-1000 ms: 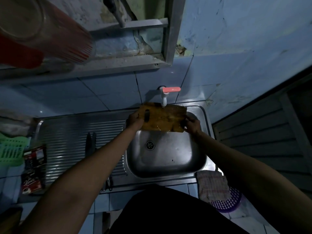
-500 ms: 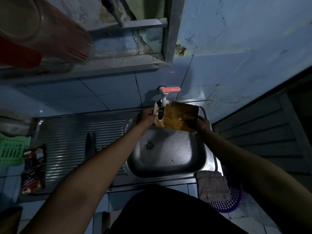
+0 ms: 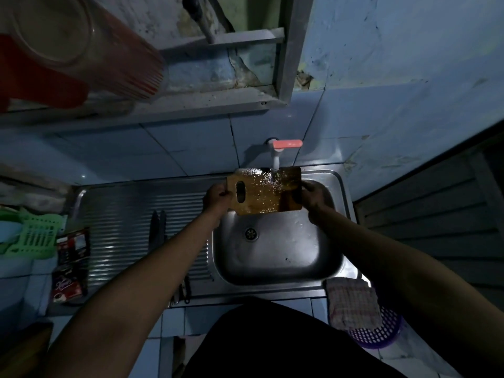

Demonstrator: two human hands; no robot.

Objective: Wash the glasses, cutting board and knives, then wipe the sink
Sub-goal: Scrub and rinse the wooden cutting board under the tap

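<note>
A wet wooden cutting board (image 3: 266, 192) with a slot handle is held flat over the back of the steel sink (image 3: 278, 257), right under the white tap with a red lever (image 3: 281, 151). Water runs onto the board and spreads across it. My left hand (image 3: 216, 196) grips the board's handle end and my right hand (image 3: 312, 196) grips the opposite end. Dark-handled knives (image 3: 158, 227) lie on the ribbed drainboard (image 3: 117, 230) left of the basin, partly hidden by my left forearm.
A checked cloth (image 3: 351, 302) lies at the sink's front right corner over a purple basket (image 3: 379, 334). A green plastic rack (image 3: 32, 236) and coffee sachets (image 3: 72, 266) sit at the left. A red-lidded jug (image 3: 81, 47) rests on the ledge above.
The board went right under the tap half a second ago and has now come back left, levelled out under the stream. Both hands kept their grip on its ends.
</note>
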